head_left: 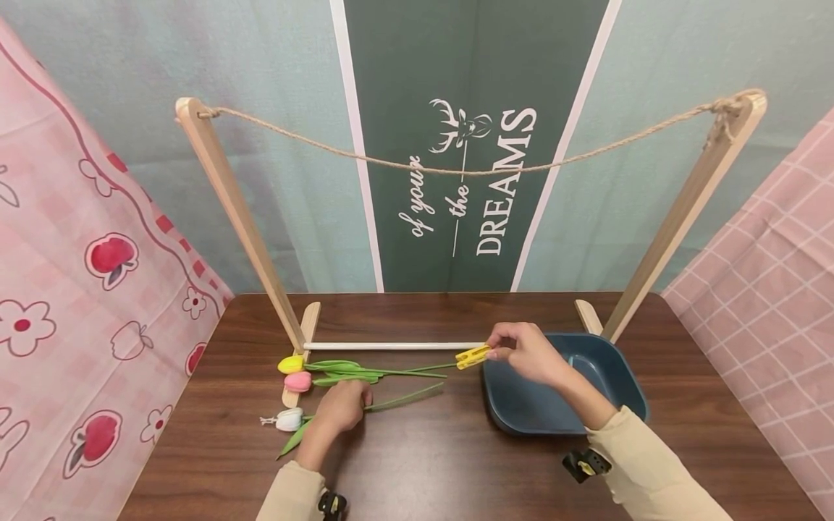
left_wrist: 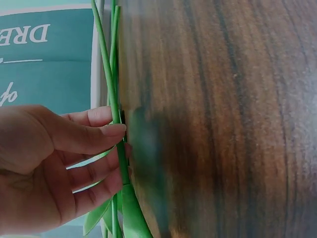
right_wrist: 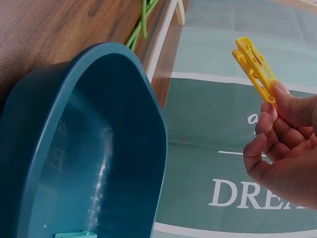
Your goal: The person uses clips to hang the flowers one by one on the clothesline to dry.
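Note:
My left hand (head_left: 340, 407) pinches the green stem (left_wrist: 120, 148) of an artificial white tulip (head_left: 289, 419) between thumb and fingers, low over the table. Just beyond it lie a yellow tulip (head_left: 290, 364) and a pink tulip (head_left: 297, 381), stems pointing right. A yellow clothespin (right_wrist: 253, 69) is pinched by one end in my right hand (head_left: 526, 351), over the left rim of a dark blue basin (head_left: 521, 425). In the head view the clothespin's far end overlaps a stem tip; whether they touch, I cannot tell.
Two wooden posts (head_left: 236, 217) carry a sagging twine (head_left: 456, 172) above the table. A white rod (head_left: 397, 346) runs between their feet, behind the tulips. Inside the basin lies a teal clip-like piece (right_wrist: 77, 234), partly cut off. Fabric curtains (head_left: 300, 181) surround the brown table (head_left: 417, 477).

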